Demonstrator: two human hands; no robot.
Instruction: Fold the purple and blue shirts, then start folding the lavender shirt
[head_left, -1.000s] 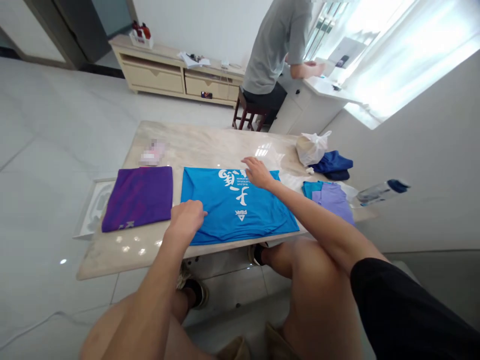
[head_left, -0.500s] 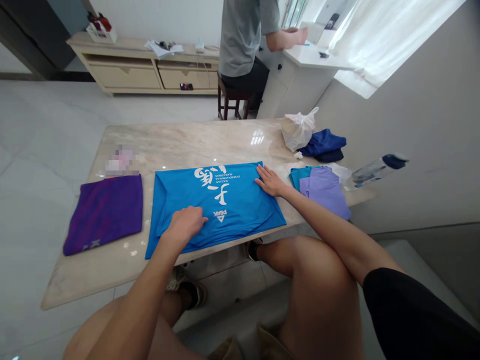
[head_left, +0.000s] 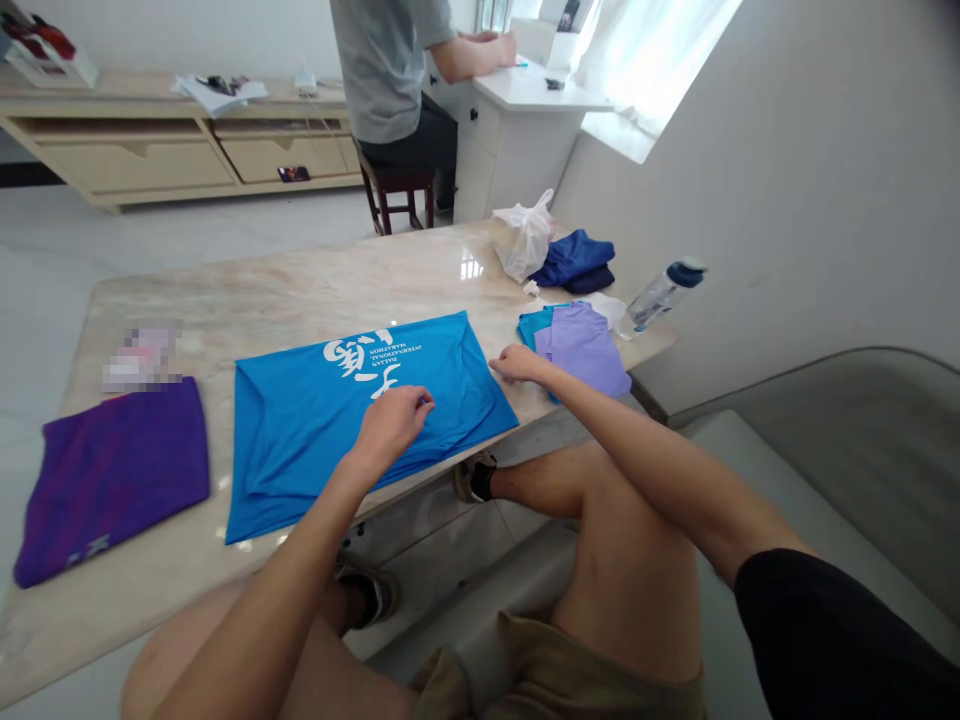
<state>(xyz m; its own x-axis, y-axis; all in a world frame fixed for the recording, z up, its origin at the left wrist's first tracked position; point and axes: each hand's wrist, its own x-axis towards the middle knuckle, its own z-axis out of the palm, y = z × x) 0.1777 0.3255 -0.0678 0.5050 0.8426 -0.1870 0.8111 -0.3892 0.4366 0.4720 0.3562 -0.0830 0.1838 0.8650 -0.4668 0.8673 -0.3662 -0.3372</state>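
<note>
A blue T-shirt (head_left: 300,420) with white lettering lies folded in a wide rectangle at the table's front edge. Above its printed middle is my left hand (head_left: 394,422), fingers curled in with thumb and fingertips close together; no cloth rises to it. Just off the shirt's right side, my right hand (head_left: 523,363) is closed with its fingers bent toward the tabletop, nothing visible in it. Left of the shirt rests a folded purple garment (head_left: 124,475). To the right, a lavender garment (head_left: 589,350) overlaps a teal garment (head_left: 534,325).
The marble-patterned table (head_left: 300,290) also carries a white plastic bag (head_left: 521,238), dark blue clothing (head_left: 574,260), a clear bottle (head_left: 664,295) with a dark lid, and a blurred packet (head_left: 142,355). A person in grey (head_left: 382,75) sits beyond, beside a white cabinet (head_left: 499,150).
My right hand has come off the shirt's far right corner, moved toward me and curled closed. My left hand has shifted right across the shirt, fingertips drawn together. The view has turned right.
</note>
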